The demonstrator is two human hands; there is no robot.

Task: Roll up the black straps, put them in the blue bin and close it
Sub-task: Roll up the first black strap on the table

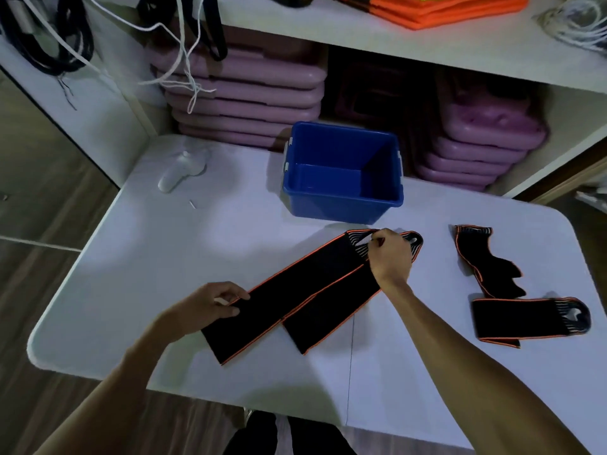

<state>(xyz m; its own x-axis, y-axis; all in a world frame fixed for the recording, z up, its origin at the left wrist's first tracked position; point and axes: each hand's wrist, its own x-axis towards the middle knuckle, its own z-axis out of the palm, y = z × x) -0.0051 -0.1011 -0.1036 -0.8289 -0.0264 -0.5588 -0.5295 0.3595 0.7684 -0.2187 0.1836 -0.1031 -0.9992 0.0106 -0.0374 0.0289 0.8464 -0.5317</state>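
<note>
Two black straps with orange edges lie side by side, slanting across the white table [131,257]. My left hand [210,305] pinches the edge of the left strap [279,293] near its lower end. At the upper end of the right strap [328,310], my right hand [389,257] pinches its striped tip. The blue bin [341,174] stands open, with nothing inside, just behind the straps. Two more black straps lie at the right, one folded [492,274] and one flat [528,318]. No lid for the bin is in view.
A white handheld device [180,172] lies on the table's far left. Stacks of purple lidded boxes [249,93] fill the shelf behind the bin. White cords [184,60] hang from above. Folded orange fabric [437,8] lies on the upper shelf.
</note>
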